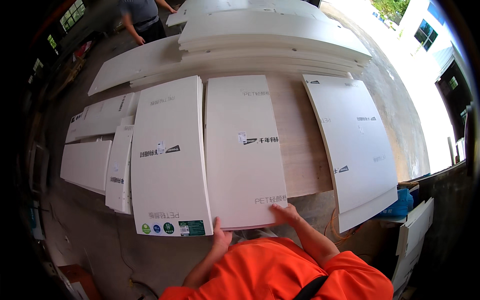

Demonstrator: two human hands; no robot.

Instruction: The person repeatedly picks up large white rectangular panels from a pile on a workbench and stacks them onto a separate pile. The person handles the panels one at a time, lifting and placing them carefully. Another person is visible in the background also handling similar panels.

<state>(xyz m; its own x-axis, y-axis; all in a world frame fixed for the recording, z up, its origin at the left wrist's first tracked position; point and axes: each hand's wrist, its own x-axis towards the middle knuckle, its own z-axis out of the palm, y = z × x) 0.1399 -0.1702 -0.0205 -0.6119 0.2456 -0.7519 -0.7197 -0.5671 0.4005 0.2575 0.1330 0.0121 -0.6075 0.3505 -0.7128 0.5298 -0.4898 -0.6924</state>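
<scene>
The left hand (223,235) is gripping the near left corner of a long white panel (242,165), its thumb lying along the side and its fingers partly hiding below. The right hand (286,214) is pinching the near right corner, thumb resting on the upper face. The white panel is lying lengthwise on the wooden desk (304,145), its near end overhanging the edge, close to the wearer's orange top (280,265). Just left of it, a stack of similar panels (170,120) is lying, with coloured labels (175,228) showing at its near end. Well apart to the right, more white boards (355,145) are resting. Behind, a co-worker (145,17) is standing beside a large pile (270,32)
</scene>
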